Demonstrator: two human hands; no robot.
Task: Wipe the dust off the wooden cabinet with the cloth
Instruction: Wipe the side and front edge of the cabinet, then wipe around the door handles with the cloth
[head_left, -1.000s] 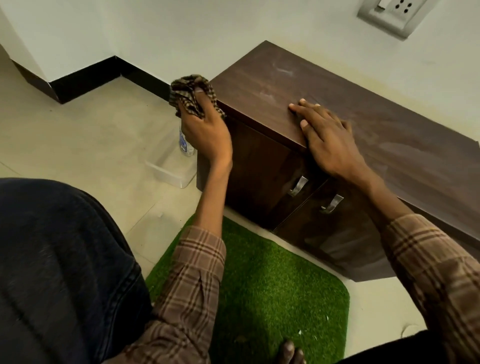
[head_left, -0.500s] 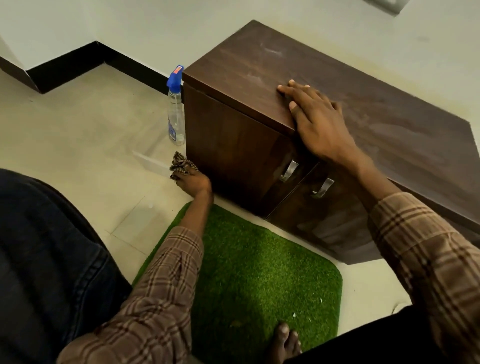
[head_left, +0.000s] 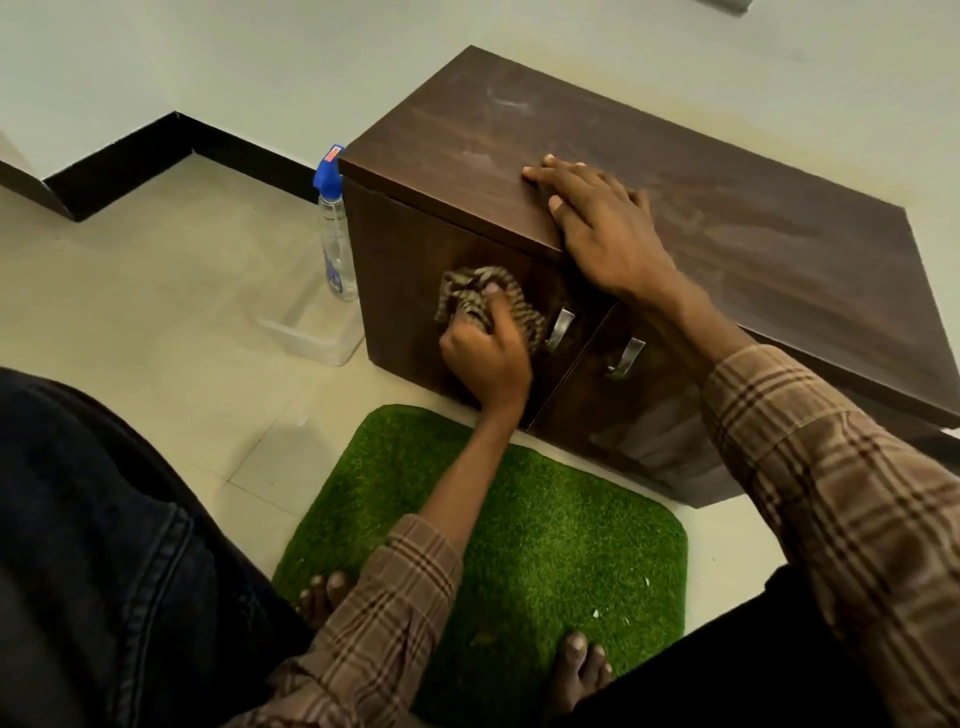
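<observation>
A low dark wooden cabinet (head_left: 753, 249) stands against the wall, its top streaked with pale dust. My left hand (head_left: 485, 358) grips a bunched checked cloth (head_left: 480, 299) and presses it on the left front door, just left of a metal handle (head_left: 558, 327). My right hand (head_left: 602, 234) lies flat, fingers spread, on the front edge of the cabinet top.
A spray bottle with a blue head (head_left: 335, 234) stands on the floor at the cabinet's left corner, beside a clear plastic tray (head_left: 311, 332). A green grass mat (head_left: 545, 545) lies in front of the cabinet under my bare feet. A second door handle (head_left: 628, 356) sits further right.
My left hand with the cloth went from the cabinet's top left corner down to the floor, then came up and right onto the left door. My right hand stayed on the top.
</observation>
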